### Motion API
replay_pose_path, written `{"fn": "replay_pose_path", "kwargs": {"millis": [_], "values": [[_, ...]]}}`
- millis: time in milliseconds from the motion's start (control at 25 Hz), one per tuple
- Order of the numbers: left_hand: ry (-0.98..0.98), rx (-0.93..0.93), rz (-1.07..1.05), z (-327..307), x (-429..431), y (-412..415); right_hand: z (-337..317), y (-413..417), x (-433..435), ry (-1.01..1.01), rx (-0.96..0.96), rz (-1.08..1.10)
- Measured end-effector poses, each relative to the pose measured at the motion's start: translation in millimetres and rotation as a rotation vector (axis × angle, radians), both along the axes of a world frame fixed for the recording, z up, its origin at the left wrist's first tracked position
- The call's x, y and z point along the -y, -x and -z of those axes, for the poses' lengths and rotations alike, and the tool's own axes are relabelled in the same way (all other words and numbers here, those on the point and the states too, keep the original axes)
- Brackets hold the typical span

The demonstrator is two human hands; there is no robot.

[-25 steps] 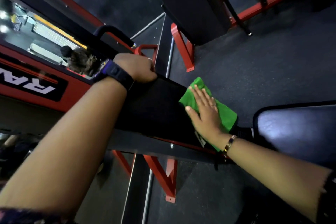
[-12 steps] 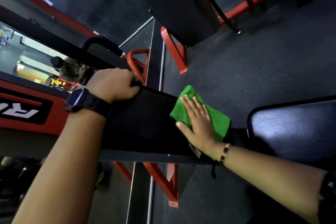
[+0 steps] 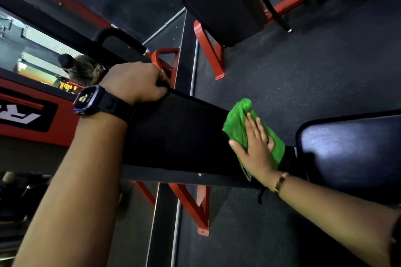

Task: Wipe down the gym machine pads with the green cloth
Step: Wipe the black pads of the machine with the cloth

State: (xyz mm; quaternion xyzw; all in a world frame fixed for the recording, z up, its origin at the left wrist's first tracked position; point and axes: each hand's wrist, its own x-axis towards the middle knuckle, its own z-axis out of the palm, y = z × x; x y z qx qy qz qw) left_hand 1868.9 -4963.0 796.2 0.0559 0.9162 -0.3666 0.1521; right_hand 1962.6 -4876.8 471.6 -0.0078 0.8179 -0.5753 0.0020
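Observation:
A long black bench pad runs across the middle of the view. My left hand, with a dark watch on its wrist, grips the pad's far left end. The green cloth lies bunched on the pad's right end. My right hand presses flat on the cloth, fingers spread, with a gold bracelet on the wrist. A second black pad sits just right of the cloth, shiny under the light.
The red steel frame holds the bench over dark rubber floor. Another black pad on a red frame stands beyond. A black handle and a mirror wall lie at left.
My right hand and the green cloth slid slightly toward the right end of the pad. The cloth bunched up more. My left hand kept its grip on the pad's end.

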Motion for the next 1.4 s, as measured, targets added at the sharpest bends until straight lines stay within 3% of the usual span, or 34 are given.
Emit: {"fn": "replay_pose_path", "kwargs": {"millis": [120,280,320,440,520,680,840,1000,1200,1280,1400], "values": [[-0.015,-0.001,0.003,1,5,2,-27,-23,9,0.041,-0.042,-0.049],[-0.015,0.003,0.006,1,5,2,-57,17,10,-0.018,-0.418,-0.187],[-0.016,0.002,0.005,1,4,2,-55,31,7,-0.036,-0.394,-0.194],[-0.024,-0.007,-0.002,1,3,1,-11,45,-4,0.018,-0.056,-0.074],[-0.032,-0.018,-0.002,2,3,0,21,18,-9,0.078,-0.016,-0.02],[-0.044,-0.021,-0.002,1,3,1,1,-27,4,0.12,-0.153,-0.058],[-0.047,-0.027,-0.002,1,3,1,-43,16,8,0.056,-0.384,-0.149],[-0.047,-0.016,0.003,1,3,2,-74,31,10,0.052,-0.366,-0.172],[-0.049,-0.018,0.0,1,0,0,-38,-25,12,-0.142,-0.755,-0.262],[-0.056,-0.032,-0.004,0,-3,-2,-26,-16,5,-0.103,-0.644,-0.217],[-0.065,-0.038,0.001,0,-5,-4,-78,18,12,0.004,-0.406,-0.167]]}}
